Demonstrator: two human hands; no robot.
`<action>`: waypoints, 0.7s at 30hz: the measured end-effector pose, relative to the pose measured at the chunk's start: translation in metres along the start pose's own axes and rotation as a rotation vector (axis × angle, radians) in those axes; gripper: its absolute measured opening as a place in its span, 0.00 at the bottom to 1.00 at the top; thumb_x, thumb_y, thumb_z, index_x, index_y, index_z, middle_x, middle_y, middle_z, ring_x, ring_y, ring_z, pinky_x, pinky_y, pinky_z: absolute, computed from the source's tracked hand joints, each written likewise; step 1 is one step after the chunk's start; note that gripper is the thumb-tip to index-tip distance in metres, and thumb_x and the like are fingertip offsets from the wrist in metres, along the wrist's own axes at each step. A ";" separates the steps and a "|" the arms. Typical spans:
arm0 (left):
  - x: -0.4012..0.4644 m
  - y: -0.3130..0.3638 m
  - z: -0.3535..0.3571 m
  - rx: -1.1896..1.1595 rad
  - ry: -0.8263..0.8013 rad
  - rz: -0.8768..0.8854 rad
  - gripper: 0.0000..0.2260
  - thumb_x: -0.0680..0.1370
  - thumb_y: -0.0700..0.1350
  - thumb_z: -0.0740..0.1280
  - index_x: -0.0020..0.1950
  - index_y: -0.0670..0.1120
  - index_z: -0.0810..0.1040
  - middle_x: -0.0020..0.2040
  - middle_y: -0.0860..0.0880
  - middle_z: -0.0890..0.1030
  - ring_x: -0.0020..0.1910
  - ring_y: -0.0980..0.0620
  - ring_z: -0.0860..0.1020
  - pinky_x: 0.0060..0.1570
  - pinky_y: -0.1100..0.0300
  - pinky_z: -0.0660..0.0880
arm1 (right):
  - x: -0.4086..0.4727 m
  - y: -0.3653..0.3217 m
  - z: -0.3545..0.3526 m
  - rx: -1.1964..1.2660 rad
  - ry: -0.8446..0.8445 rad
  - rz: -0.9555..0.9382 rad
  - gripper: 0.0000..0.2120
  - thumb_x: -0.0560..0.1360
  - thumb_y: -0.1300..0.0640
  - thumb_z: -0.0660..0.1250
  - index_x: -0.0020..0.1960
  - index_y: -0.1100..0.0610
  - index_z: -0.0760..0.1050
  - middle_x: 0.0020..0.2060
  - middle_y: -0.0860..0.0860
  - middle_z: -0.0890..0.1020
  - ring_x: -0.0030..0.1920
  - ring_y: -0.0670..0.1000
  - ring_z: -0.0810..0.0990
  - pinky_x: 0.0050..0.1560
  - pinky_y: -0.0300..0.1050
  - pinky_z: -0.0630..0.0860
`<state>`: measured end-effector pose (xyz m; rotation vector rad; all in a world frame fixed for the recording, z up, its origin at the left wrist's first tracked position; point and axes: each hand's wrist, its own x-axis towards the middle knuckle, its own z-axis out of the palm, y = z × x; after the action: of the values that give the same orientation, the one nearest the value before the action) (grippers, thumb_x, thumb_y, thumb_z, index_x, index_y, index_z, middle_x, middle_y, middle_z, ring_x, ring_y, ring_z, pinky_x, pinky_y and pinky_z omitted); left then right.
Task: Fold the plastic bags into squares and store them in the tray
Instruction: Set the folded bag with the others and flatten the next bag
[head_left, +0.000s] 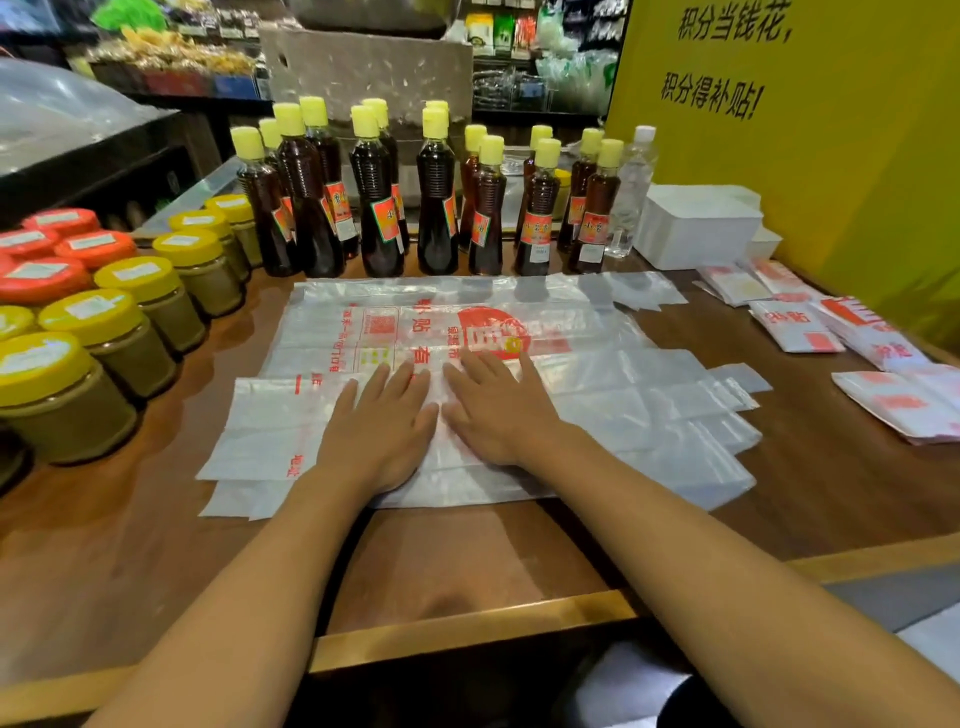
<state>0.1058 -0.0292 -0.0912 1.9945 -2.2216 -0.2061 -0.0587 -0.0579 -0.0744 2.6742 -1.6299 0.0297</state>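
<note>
So both palms flat, fingers straight: my left hand (382, 423) and right hand (493, 408) press side by side on the top bag (457, 364), nothing gripped. That bag lies spread on the table (467, 561), over more loose bags (675, 415) fanned out to the right. Folded squares (795, 327) sit on the table's right side. White tray (696, 223) behind them, beside the bottles (436, 208). Jars (119, 332) at left.

Wooden table (467, 561) bears plastic bags (597, 405), bottles (436, 208), jars (119, 332), white tray (696, 228).
</note>
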 end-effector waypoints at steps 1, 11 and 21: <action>0.001 -0.003 0.000 -0.013 -0.010 -0.003 0.26 0.86 0.55 0.44 0.83 0.52 0.46 0.83 0.52 0.44 0.82 0.50 0.42 0.79 0.46 0.42 | 0.002 0.006 0.006 0.046 -0.055 0.031 0.28 0.84 0.40 0.44 0.82 0.47 0.45 0.82 0.49 0.43 0.81 0.51 0.40 0.77 0.65 0.37; -0.004 -0.041 -0.015 -0.101 0.035 -0.247 0.27 0.84 0.58 0.51 0.82 0.50 0.52 0.83 0.50 0.52 0.82 0.47 0.48 0.77 0.36 0.42 | -0.009 0.067 0.001 0.081 -0.001 0.353 0.24 0.82 0.41 0.50 0.76 0.47 0.60 0.79 0.49 0.58 0.79 0.58 0.52 0.72 0.75 0.41; -0.004 -0.032 -0.018 -0.096 0.135 -0.127 0.30 0.82 0.65 0.54 0.81 0.53 0.55 0.82 0.51 0.56 0.81 0.45 0.48 0.77 0.39 0.43 | 0.016 0.044 -0.012 0.057 0.063 0.082 0.28 0.78 0.34 0.61 0.74 0.44 0.67 0.72 0.51 0.68 0.75 0.56 0.61 0.76 0.66 0.44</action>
<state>0.1411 -0.0291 -0.0796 2.0349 -1.9687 -0.1833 -0.0904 -0.0917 -0.0618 2.6165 -1.7444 0.1615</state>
